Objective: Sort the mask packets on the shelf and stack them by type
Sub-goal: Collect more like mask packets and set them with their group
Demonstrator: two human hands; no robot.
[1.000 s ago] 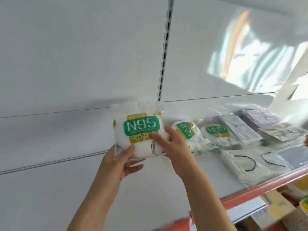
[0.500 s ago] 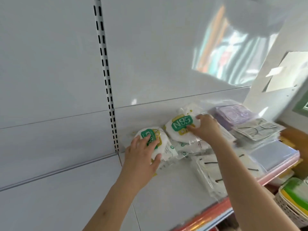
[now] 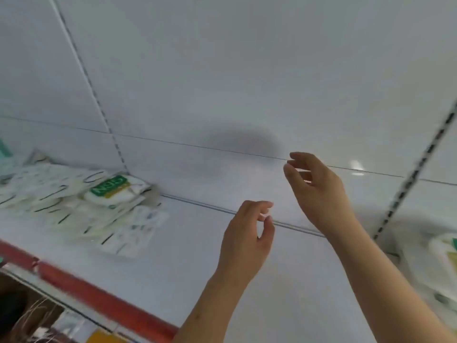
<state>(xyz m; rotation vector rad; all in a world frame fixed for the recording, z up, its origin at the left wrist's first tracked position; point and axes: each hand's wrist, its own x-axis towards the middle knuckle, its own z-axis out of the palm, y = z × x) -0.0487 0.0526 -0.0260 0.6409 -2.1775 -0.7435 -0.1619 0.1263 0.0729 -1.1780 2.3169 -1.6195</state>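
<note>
Having released the packets (image 3: 74, 209), both hands (image 3: 243, 241) empty

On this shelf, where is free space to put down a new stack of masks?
The bare white shelf between the heap of mask packets on the left and the packet at the right edge is free, under the empty left hand and right hand. The left end is crowded.
</note>
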